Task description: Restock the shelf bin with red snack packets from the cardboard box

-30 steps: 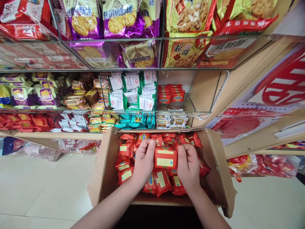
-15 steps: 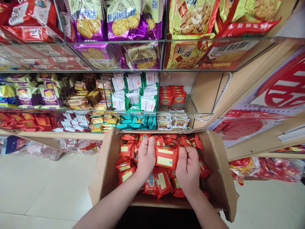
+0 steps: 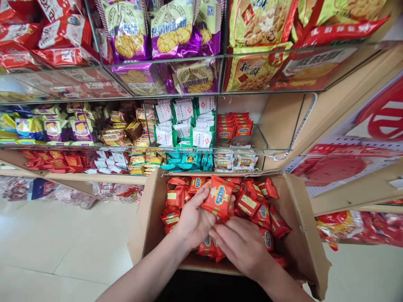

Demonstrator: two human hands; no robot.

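Observation:
My left hand (image 3: 195, 220) is closed on a small red snack packet (image 3: 219, 196), its blue-and-yellow label turned up, with the thumb along its left edge. Just below it, my right hand (image 3: 245, 244) reaches in with bent fingers pressed together against the left palm. A bit of red wrapper shows between the two hands, but the right fingertips are hidden. Under both hands stands an open cardboard box (image 3: 148, 222), holding many loose packets of the same red kind, such as the red packet (image 3: 248, 203) lying label down.
Behind the box is a glass-fronted shelf unit. One compartment holds a small stack of red packets (image 3: 234, 125), beside white-and-green packets (image 3: 184, 111). Purple biscuit bags (image 3: 173, 31) fill the upper shelf. A wooden side panel (image 3: 340, 126) slopes along the right. Bagged goods (image 3: 355, 226) lie at the lower right.
The packet, earlier gripped at both ends with its pale back up, now shows its label in my left hand. My right hand has moved down and left, off its right end.

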